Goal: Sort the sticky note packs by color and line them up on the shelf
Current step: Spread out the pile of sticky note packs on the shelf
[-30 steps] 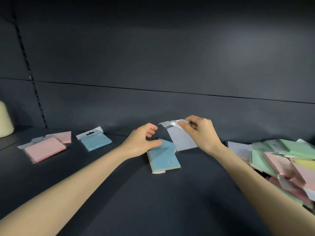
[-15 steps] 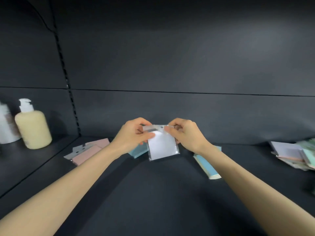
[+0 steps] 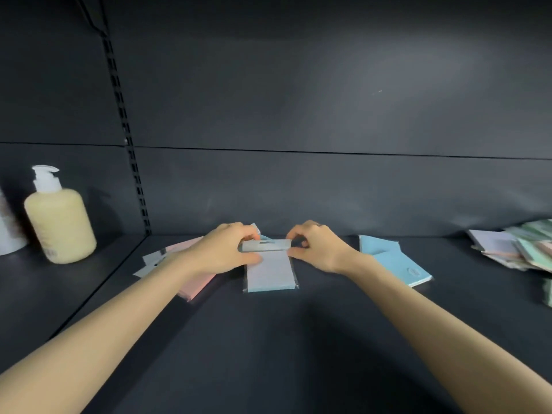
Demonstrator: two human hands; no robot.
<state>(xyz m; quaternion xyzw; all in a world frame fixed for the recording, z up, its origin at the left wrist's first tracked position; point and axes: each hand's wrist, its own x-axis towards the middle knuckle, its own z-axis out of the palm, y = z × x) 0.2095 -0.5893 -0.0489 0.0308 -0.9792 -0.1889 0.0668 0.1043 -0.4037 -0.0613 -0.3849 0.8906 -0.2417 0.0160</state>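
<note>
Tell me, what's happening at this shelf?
A person is sorting sticky note packs on a dark shelf. Both the left hand and right hand pinch the top tab of a pale pack in the middle, which seems to rest on the shelf. Pink packs lie to its left, blue packs to its right, a mixed pile at far right. A pump bottle stands at left.

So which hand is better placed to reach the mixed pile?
Probably the right hand: both pinch the pale pack, but the mixed pile lies on its side; the left hand is by the pink packs.
</note>
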